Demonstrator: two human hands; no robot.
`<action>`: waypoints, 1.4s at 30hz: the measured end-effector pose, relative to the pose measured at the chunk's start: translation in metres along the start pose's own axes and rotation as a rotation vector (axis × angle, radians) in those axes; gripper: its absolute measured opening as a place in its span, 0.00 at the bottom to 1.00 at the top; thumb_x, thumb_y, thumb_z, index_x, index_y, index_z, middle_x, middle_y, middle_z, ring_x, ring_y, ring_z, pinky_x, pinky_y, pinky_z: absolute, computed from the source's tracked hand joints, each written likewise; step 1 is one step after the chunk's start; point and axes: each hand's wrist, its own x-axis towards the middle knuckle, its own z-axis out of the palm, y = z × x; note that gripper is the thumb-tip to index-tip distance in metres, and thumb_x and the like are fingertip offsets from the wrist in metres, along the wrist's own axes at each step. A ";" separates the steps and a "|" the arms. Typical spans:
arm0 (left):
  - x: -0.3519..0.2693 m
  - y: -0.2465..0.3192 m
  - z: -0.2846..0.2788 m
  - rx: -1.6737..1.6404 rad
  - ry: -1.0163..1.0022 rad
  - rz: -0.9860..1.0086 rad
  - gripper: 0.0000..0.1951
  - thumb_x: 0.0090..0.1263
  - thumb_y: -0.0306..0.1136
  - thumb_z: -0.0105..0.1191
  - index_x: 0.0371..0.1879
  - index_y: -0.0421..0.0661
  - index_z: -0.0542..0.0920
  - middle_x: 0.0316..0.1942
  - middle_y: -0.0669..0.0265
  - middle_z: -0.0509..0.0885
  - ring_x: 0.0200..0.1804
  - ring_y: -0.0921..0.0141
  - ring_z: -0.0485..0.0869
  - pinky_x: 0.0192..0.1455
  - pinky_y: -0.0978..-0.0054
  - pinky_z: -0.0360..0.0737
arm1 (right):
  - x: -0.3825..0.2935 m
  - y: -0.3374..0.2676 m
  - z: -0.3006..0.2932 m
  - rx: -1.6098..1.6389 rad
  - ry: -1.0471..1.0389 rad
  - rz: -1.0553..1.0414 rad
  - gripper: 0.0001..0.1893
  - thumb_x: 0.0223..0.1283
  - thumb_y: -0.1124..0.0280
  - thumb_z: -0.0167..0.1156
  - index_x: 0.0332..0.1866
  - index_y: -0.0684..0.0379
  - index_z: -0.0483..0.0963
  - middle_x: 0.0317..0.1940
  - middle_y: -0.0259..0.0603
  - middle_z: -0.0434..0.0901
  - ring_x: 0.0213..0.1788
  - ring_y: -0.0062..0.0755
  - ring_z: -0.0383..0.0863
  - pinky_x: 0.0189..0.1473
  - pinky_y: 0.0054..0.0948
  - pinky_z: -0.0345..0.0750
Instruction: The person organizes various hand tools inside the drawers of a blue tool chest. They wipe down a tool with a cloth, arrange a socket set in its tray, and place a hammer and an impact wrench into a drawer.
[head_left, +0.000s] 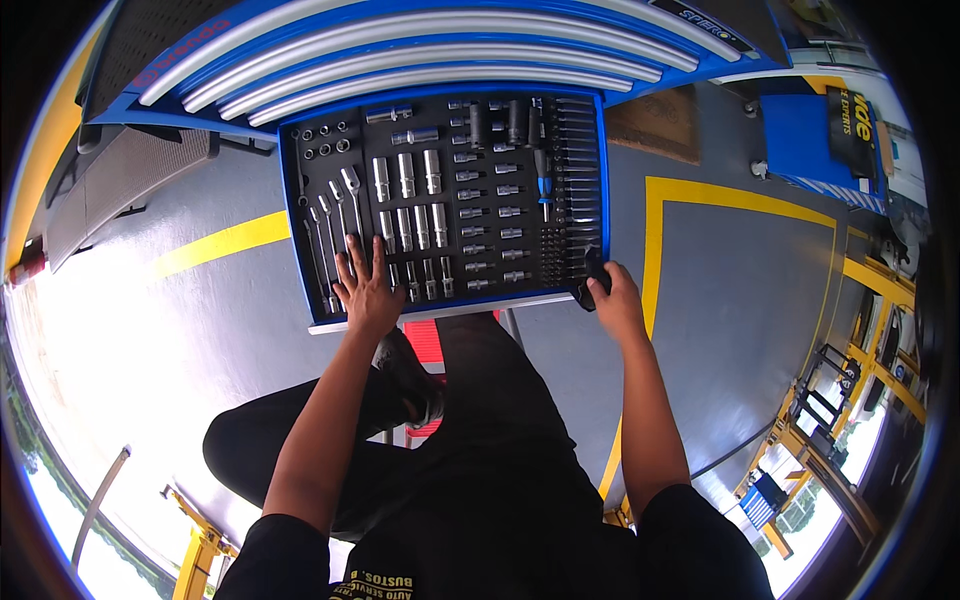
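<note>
An open drawer (606, 187) of a blue tool cabinet lies before me, its black foam tray filled with tools. My left hand (369, 292) rests with fingers spread over the tray's front left, near the wrenches (352, 187) and the deep sockets (407, 176). At the drawer's front right corner, my right hand (618, 298) is closed on a black object (583, 292), whose kind I cannot tell. Bit sockets (510, 190) stand in columns right of the middle. Beside them lies a blue-and-black screwdriver (543, 180), with rows of bits (579, 180) along the right edge.
Closed drawers with silver handles (450, 52) are above the open one. A red stool (424, 341) is under my legs. A brown mat (652, 124) lies right of the cabinet, and another blue cabinet (799, 139) stands farther right. Yellow lines (655, 247) mark the grey floor.
</note>
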 end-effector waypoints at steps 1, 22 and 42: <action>-0.001 -0.003 0.002 0.010 0.011 -0.001 0.52 0.64 0.43 0.65 0.86 0.66 0.47 0.87 0.56 0.33 0.85 0.40 0.37 0.77 0.26 0.50 | -0.010 -0.001 0.006 -0.015 -0.082 -0.078 0.23 0.62 0.71 0.70 0.61 0.60 0.75 0.58 0.51 0.77 0.60 0.57 0.78 0.64 0.45 0.78; 0.028 -0.022 -0.206 -0.664 -0.207 0.181 0.25 0.79 0.34 0.55 0.73 0.43 0.73 0.65 0.56 0.83 0.66 0.60 0.83 0.70 0.65 0.77 | 0.103 -0.140 0.069 -0.238 0.121 -0.932 0.19 0.49 0.71 0.73 0.47 0.54 0.77 0.44 0.36 0.75 0.51 0.40 0.82 0.46 0.39 0.85; -0.030 0.003 -0.256 -0.262 -0.469 0.197 0.26 0.77 0.38 0.58 0.74 0.52 0.73 0.67 0.64 0.83 0.69 0.58 0.81 0.73 0.56 0.75 | 0.171 -0.315 0.166 -0.162 0.281 -1.484 0.20 0.64 0.68 0.60 0.60 0.39 0.83 0.58 0.29 0.73 0.54 0.29 0.74 0.56 0.31 0.76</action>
